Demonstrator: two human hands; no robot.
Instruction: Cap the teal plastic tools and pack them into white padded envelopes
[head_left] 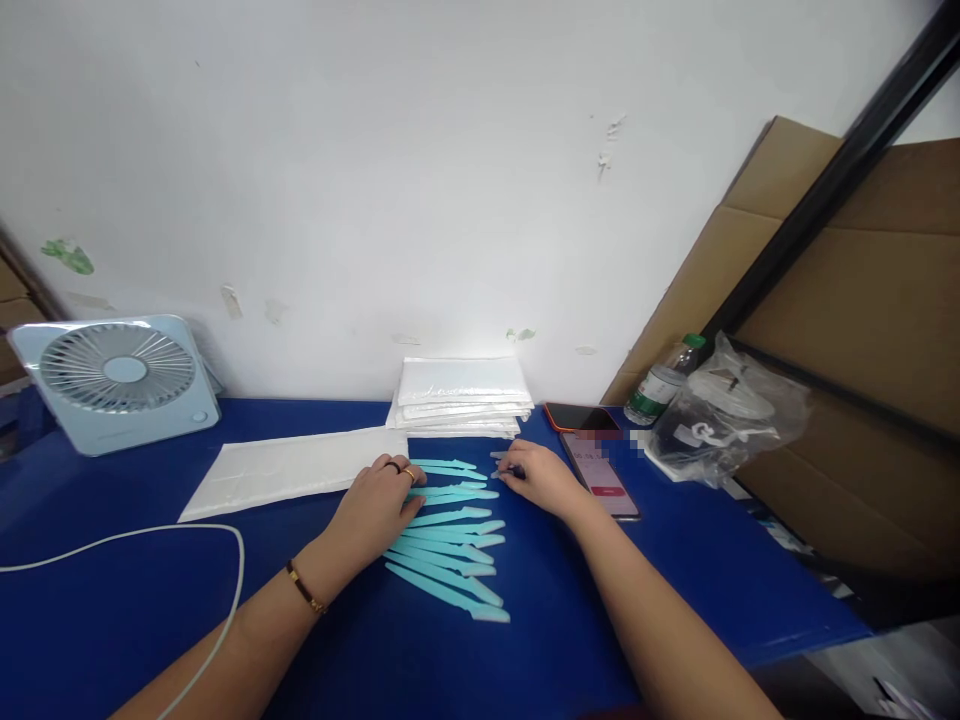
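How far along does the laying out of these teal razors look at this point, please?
Done: about nine teal razors lie in a row on the blue table. In hand: the left hand rests on the row's left ends; the right hand pinches a small piece at its top. Left: the stacked white pouches and the flat pouch lie untouched.

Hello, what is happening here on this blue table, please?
A person sits at a blue table with a row of turquoise razor-like sticks laid side by side. The left hand rests flat on their handle ends. The right hand pinches the tip of one near the top of the row. White packets are stacked behind; a phone lies beside the right hand.
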